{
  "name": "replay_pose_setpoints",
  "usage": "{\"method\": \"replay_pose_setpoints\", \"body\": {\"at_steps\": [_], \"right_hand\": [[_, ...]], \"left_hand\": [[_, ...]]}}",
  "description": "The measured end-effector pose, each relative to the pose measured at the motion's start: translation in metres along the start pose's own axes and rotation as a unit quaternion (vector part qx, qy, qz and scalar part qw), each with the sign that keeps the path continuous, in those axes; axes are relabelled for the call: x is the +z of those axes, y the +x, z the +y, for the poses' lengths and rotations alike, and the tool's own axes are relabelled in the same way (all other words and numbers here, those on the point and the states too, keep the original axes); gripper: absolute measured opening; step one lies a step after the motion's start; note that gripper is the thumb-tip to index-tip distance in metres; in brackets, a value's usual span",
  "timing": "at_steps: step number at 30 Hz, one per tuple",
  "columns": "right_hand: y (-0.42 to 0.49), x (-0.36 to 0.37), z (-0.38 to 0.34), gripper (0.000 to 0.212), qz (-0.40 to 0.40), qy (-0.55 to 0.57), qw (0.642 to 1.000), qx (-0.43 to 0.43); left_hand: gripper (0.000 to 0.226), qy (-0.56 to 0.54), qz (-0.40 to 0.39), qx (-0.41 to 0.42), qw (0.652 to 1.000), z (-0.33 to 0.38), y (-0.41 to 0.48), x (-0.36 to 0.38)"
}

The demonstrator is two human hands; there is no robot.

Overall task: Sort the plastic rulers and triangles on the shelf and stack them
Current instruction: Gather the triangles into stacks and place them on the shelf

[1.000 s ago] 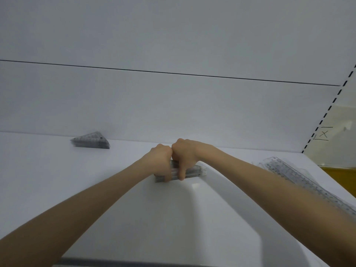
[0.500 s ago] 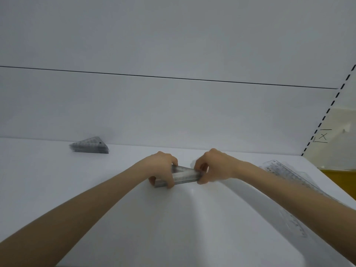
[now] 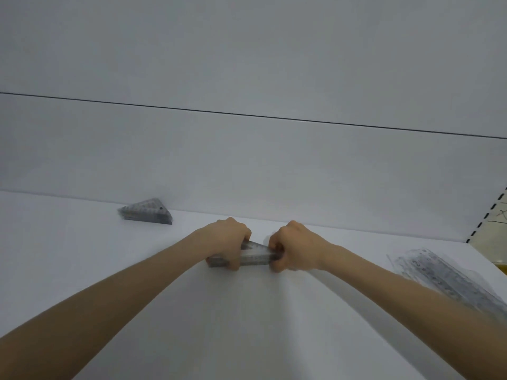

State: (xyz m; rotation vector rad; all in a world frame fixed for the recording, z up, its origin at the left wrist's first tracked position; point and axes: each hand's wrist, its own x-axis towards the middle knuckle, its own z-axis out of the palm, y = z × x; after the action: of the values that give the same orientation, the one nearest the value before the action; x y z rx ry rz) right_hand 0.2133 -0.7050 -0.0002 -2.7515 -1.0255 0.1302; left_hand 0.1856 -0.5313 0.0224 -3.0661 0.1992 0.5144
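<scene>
Shelf (image 3: 82, 270), white, head view. Centre of frame: bundle of clear triangles (image 3: 253, 255) resting on shelf, left hand (image 3: 226, 242) curled over its left end, right hand (image 3: 295, 246) pinching its right end. Left of centre: stacked triangles (image 3: 146, 215) by back wall. Lower right: loose rulers (image 3: 444, 281).

Arms outstretched; left hand (image 3: 227, 242), right hand (image 3: 295, 246) grip triangle stack (image 3: 255, 255).
</scene>
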Motion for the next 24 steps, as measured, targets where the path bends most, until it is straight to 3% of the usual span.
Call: {"method": "replay_pose_setpoints", "body": {"at_steps": [11,24], "right_hand": [[0.093,0.003,-0.017,0.012,0.010,-0.010,1.000,0.009],[0.118,0.000,-0.014,0.020,0.001,0.003,1.000,0.028]], "left_hand": [[0.066,-0.005,-0.003,-0.012,1.000,-0.078,0.045,-0.019],[0.065,0.020,-0.010,0.017,1.000,-0.094,0.068,-0.029]]}}
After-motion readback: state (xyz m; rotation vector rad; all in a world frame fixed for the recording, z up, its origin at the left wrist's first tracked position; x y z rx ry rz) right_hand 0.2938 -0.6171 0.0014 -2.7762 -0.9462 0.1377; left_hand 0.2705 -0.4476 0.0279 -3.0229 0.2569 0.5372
